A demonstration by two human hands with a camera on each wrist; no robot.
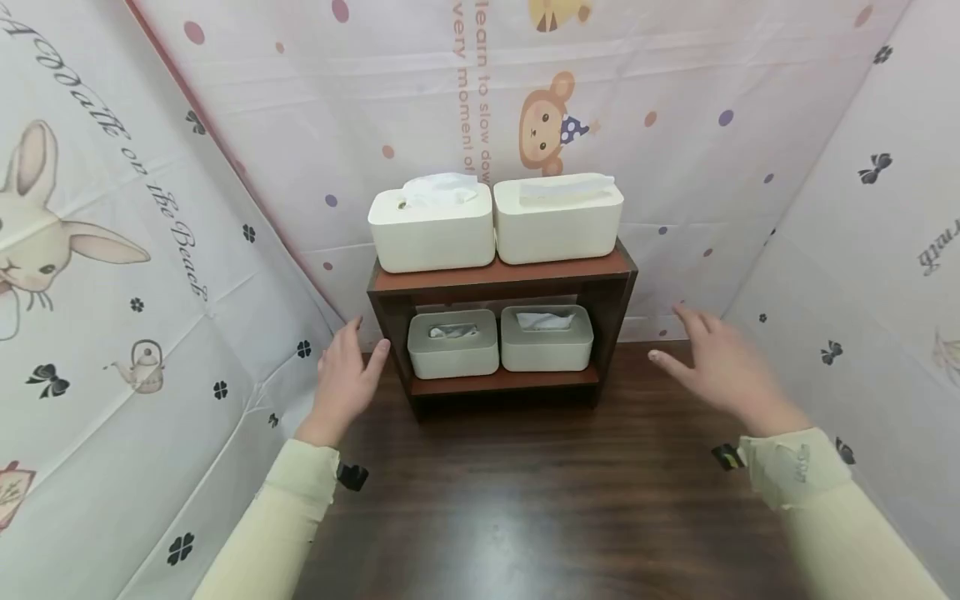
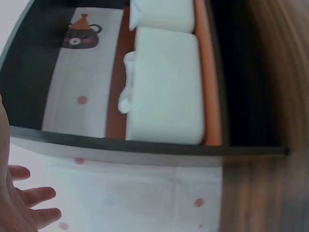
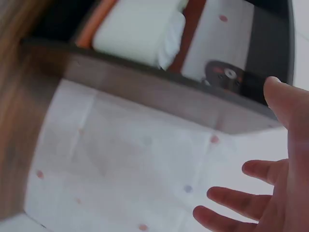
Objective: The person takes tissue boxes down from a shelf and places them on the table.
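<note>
A small dark brown shelf [image 1: 504, 382] holds two white tissue boxes on top, the left one [image 1: 435, 242] and the right one [image 1: 558, 232], each with tissue showing. On its lower board sit two smaller boxes with greyish lids, a left one [image 1: 454, 358] and a right one [image 1: 547, 350]. My left hand [image 1: 345, 379] is beside the shelf's left side, fingers extended, holding nothing. Farther off on the right, my right hand [image 1: 720, 362] hangs with spread fingers, apart from the shelf. In the right wrist view its fingers [image 3: 236, 203] are straight.
Printed white cloth stands behind the shelf [image 1: 675, 167], on the left [image 1: 187, 333] and on the right [image 1: 847, 250]. Dark wood-look floor [image 1: 540, 483] stretches in front of the shelf. A black strap piece [image 1: 352, 477] sticks out from the left cuff.
</note>
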